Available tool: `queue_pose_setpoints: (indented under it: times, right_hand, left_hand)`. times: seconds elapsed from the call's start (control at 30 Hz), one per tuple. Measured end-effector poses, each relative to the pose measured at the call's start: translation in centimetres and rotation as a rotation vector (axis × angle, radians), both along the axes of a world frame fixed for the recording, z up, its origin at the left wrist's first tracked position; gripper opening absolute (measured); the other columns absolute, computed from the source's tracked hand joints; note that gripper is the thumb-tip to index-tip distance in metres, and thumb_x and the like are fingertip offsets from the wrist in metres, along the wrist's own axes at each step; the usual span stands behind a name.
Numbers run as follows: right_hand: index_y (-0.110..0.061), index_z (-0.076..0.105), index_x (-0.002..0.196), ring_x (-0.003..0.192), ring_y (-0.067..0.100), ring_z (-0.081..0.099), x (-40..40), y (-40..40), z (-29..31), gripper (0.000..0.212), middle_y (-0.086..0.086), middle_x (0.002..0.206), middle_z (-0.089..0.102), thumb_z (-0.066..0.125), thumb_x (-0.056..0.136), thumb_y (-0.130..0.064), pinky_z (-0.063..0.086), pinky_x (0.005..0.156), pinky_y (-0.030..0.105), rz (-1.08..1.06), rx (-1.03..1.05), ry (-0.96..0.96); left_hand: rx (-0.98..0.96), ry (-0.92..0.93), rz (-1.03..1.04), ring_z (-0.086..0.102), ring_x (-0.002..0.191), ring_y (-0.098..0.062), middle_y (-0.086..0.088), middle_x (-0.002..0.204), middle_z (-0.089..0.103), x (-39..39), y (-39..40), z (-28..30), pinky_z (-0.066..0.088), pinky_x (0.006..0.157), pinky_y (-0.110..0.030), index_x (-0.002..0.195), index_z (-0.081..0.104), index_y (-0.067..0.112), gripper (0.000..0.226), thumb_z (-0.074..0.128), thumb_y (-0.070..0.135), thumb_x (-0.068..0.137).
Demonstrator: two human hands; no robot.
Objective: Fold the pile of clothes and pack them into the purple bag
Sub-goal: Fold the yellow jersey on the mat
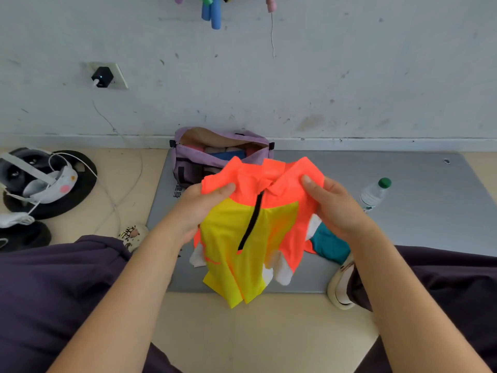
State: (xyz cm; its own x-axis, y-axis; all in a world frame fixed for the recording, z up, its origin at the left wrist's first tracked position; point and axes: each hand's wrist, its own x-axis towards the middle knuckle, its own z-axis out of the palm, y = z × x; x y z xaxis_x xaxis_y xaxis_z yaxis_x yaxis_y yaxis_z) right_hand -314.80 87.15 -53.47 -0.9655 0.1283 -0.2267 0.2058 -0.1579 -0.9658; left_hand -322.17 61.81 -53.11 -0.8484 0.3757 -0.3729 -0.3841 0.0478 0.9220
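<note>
Both hands hold the jacket (pixel 250 224) up by its shoulders: left hand (pixel 200 208) pinches one, right hand (pixel 333 203) the other. It hangs above the grey mat (pixel 403 200), whose right side lies bare, just before the open bag (pixel 215 154).

jacket (pixel 250 238): orange-yellow, hanging above grey mat (pixel 403 200)
left hand (pixel 200 208): gripping one shoulder
right hand (pixel 333 203): gripping other
purple bag (pixel 199 160): gaping behind

Both bare forearms reach forward from the lower corners and converge toward the middle. The left hand (pixel 200 208) and the right hand (pixel 332 204) are raised level with each other, well apart, each with its thumb on top and fingers curled underneath, pinching the jacket (pixel 252 224) at its shoulders.
</note>
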Motion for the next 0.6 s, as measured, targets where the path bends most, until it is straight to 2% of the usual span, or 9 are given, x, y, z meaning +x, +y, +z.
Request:
queue_pose_setpoints:
  times: [0.1, 0.17, 0.23, 0.3, 0.37, 0.4, 0.47, 0.53, 0.6]
  right_hand:
    - [-0.004, 0.059, 0.078, 0.056, 0.005, 0.046, -0.5, 1.5, 0.3, 0.036, 0.000, 0.066, 0.054, 0.058, 0.095, -0.036, 0.041, 0.058, 0.025, -0.109, 0.611, 0.016]
    - [-0.006, 0.052, 0.071, 0.052, 0.008, 0.038, -0.5, 2.2, 0.2, 0.042, 0.001, 0.062, 0.045, 0.059, 0.093, -0.041, 0.032, 0.052, 0.028, -0.091, 0.802, -0.029]
    - [-0.002, 0.059, 0.077, 0.058, 0.013, 0.050, -0.1, 3.0, 0.0, 0.053, 0.003, 0.067, 0.055, 0.065, 0.084, -0.054, 0.037, 0.055, 0.029, 0.054, 0.764, -0.154]
    - [-0.004, 0.067, 0.092, 0.071, 0.019, 0.064, 0.7, 3.8, -0.3, 0.060, 0.003, 0.079, 0.068, 0.074, 0.072, -0.060, 0.048, 0.065, 0.032, 0.341, 0.646, -0.299]
    - [-0.013, 0.072, 0.098, 0.088, 0.021, 0.072, 1.2, 4.2, -0.7, 0.049, 0.003, 0.094, 0.076, 0.075, 0.072, -0.054, 0.056, 0.077, 0.029, 0.500, 0.502, -0.326]
    - [-0.015, 0.072, 0.100, 0.093, 0.022, 0.072, 1.3, 4.1, -1.0, 0.044, 0.005, 0.099, 0.076, 0.072, 0.075, -0.051, 0.057, 0.081, 0.029, 0.469, 0.418, -0.305]
    - [-0.012, 0.069, 0.101, 0.093, 0.024, 0.070, 1.0, 3.7, -1.6, 0.038, 0.007, 0.100, 0.075, 0.064, 0.083, -0.045, 0.055, 0.086, 0.037, 0.306, 0.286, -0.250]
    - [-0.017, 0.069, 0.102, 0.097, 0.024, 0.068, 0.6, 3.0, -1.5, 0.027, 0.004, 0.101, 0.075, 0.057, 0.092, -0.039, 0.052, 0.092, 0.043, 0.177, 0.277, -0.218]
    - [-0.021, 0.069, 0.107, 0.100, 0.025, 0.069, 0.3, 2.9, -0.6, 0.031, 0.003, 0.104, 0.075, 0.059, 0.092, -0.045, 0.052, 0.094, 0.046, 0.127, 0.287, -0.241]
  left_hand:
    - [-0.219, 0.180, 0.020, 0.070, 0.085, -0.024, -0.019, 0.092, 0.073, -1.0, -1.4, -0.7, 0.052, 0.074, -0.033, 0.092, 0.073, 0.004, 0.053, 0.078, 0.049, 0.066]
    - [-0.275, 0.283, 0.056, 0.064, 0.073, -0.022, -0.026, 0.088, 0.069, -1.6, -2.2, -1.3, 0.048, 0.070, -0.035, 0.088, 0.070, 0.001, 0.059, 0.079, 0.056, 0.068]
    - [-0.296, 0.334, 0.077, 0.064, 0.072, -0.015, -0.011, 0.080, 0.073, -2.0, -2.6, -1.9, 0.047, 0.071, -0.034, 0.083, 0.074, 0.017, 0.037, 0.074, 0.053, 0.077]
    - [-0.315, 0.356, 0.073, 0.067, 0.083, -0.013, 0.007, 0.085, 0.075, -2.2, -2.7, -2.1, 0.050, 0.076, -0.035, 0.085, 0.074, 0.038, 0.014, 0.064, 0.046, 0.089]
    - [-0.388, 0.394, 0.059, 0.065, 0.088, -0.020, -0.002, 0.091, 0.072, -2.3, -2.8, -2.6, 0.050, 0.079, -0.040, 0.091, 0.070, 0.033, 0.019, 0.054, 0.042, 0.097]
    - [-0.483, 0.449, 0.027, 0.063, 0.081, -0.020, -0.008, 0.087, 0.068, -2.3, -2.8, -2.8, 0.048, 0.073, -0.040, 0.091, 0.066, 0.025, 0.025, 0.049, 0.041, 0.099]
    - [-0.680, 0.554, -0.062, 0.051, 0.068, -0.016, -0.006, 0.074, 0.055, -1.9, -2.6, -2.9, 0.038, 0.061, -0.034, 0.084, 0.053, 0.017, 0.032, 0.042, 0.042, 0.101]
    - [-0.717, 0.530, -0.179, 0.044, 0.064, -0.012, 0.002, 0.069, 0.046, -1.8, -2.2, -2.7, 0.031, 0.059, -0.032, 0.078, 0.047, 0.018, 0.039, 0.043, 0.051, 0.098]
    - [-0.715, 0.441, -0.380, 0.038, 0.056, -0.008, 0.009, 0.061, 0.038, -2.1, -2.2, -1.7, 0.026, 0.056, -0.030, 0.068, 0.043, 0.022, 0.053, 0.050, 0.071, 0.085]
